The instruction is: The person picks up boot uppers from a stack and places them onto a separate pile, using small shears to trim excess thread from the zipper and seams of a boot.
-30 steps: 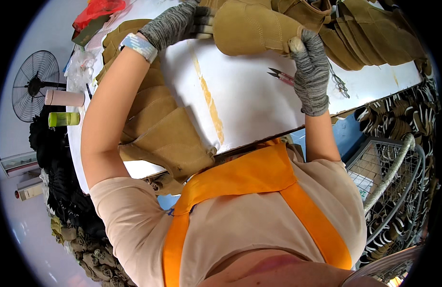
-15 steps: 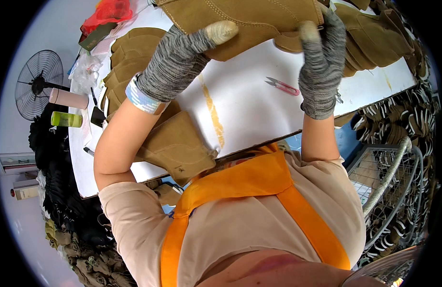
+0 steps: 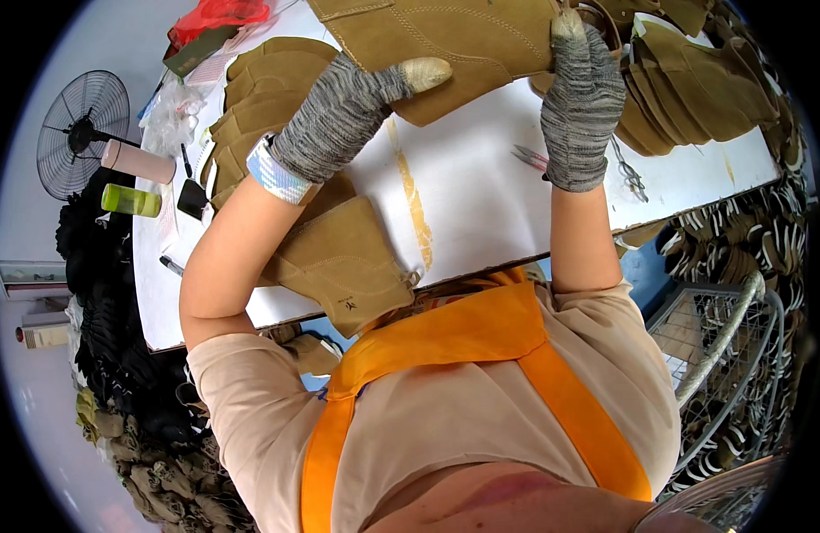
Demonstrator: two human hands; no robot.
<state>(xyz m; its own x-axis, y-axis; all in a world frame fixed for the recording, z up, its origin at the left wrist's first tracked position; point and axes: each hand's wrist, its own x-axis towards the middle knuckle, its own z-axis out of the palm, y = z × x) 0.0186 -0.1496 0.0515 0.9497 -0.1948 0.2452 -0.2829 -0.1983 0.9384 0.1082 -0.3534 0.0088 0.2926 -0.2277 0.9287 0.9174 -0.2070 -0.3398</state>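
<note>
A tan suede boot upper [image 3: 467, 44] with stitched seams is held up over the table's far side, its top cut off by the view's edge. On its left lower edge my left hand [image 3: 348, 107], in a grey knitted glove, is closed with the thumb lying on the suede. My gloved right hand [image 3: 583, 111] grips the right edge, its pale thumb tip against the piece. Below the right hand lie thread snips [image 3: 525, 155], partly covered by the glove. Metal scissors [image 3: 631, 174] rest right of that wrist.
Stacked boot uppers lie left [image 3: 259, 98] and right [image 3: 694, 89] on the white table [image 3: 481, 204]. Another upper [image 3: 343, 266] sits by the front edge. Pink [image 3: 138, 161] and green [image 3: 131, 201] containers stand far left, near a fan [image 3: 81, 135]. A wire cart [image 3: 720, 355] is at right.
My right hand has shifted left along the upper's edge, now covering part of the snips and uncovering the scissors. The upper shows at a slightly different angle. The whole view has shifted a little.
</note>
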